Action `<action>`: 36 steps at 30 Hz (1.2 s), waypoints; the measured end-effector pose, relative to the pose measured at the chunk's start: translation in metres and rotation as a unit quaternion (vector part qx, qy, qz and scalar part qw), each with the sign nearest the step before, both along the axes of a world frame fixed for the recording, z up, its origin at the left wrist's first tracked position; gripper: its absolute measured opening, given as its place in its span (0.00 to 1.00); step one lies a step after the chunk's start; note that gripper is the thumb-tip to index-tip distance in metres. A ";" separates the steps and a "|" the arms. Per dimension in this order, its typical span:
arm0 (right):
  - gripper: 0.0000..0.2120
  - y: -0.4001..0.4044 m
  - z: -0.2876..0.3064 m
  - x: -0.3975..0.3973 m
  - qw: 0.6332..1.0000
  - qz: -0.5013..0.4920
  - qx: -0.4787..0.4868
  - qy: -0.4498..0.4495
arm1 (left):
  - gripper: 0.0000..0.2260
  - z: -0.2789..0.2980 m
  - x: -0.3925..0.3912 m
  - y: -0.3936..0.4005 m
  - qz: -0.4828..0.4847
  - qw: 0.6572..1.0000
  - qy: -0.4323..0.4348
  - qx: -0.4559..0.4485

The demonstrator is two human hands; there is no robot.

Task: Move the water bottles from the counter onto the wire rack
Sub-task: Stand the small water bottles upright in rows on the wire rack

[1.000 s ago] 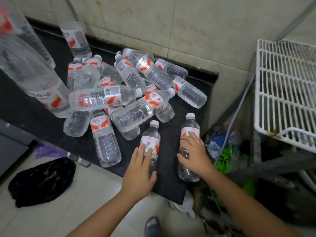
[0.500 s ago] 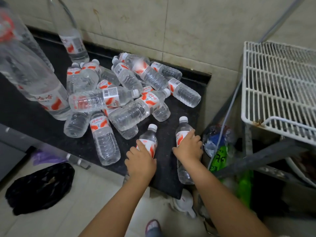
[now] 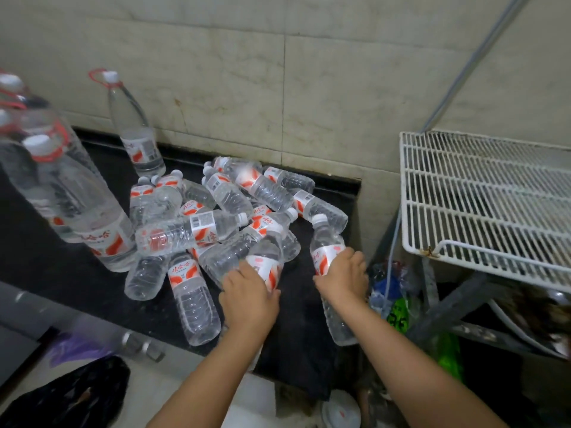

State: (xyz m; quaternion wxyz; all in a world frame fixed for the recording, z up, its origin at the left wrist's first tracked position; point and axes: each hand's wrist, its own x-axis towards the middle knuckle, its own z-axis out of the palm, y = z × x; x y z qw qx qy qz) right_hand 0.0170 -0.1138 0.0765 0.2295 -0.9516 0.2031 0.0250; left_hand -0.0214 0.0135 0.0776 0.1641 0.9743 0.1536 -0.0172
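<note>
Bottles are gripped one to each hand, a sensible way to halve the trips across to the rack. The left hand [image 3: 251, 299] curls round a small clear plastic water bottle with a red-and-white label [image 3: 266, 263] at its middle, its cap end pointing away towards the pile. The right hand [image 3: 343, 278] wraps the label band of a second small clear bottle [image 3: 328, 257], whose white cap tilts up and away while its base hangs past the near edge, so it looks raised off the surface. Holding at the label probably gives the firmest purchase on thin, ribbed plastic. The remaining heap of small clear bottles [image 3: 216, 223] lies jumbled on the black stone table [image 3: 61, 273], with tall clear bottles with red carry rings [image 3: 133, 131] standing to the left. The white wire rack [image 3: 494, 199], bare on top, stands just right of the table. Beige tiled wall [image 3: 278, 72] runs behind; a black plastic bag [image 3: 68, 400] lies on the pale floor.
</note>
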 end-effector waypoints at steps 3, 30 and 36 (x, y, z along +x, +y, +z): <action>0.36 0.001 0.053 0.019 0.996 0.018 0.031 -0.077 | 0.32 0.043 0.020 0.007 0.008 0.996 -0.086 0.014; 0.36 -0.360 0.214 0.117 0.918 -0.055 0.035 -0.391 | 0.34 0.189 0.191 -0.342 -0.123 0.904 -0.318 -0.256; 0.34 -0.383 0.193 0.156 0.923 -0.038 0.070 -0.376 | 0.34 0.173 0.241 -0.381 -0.206 0.868 -0.306 -0.332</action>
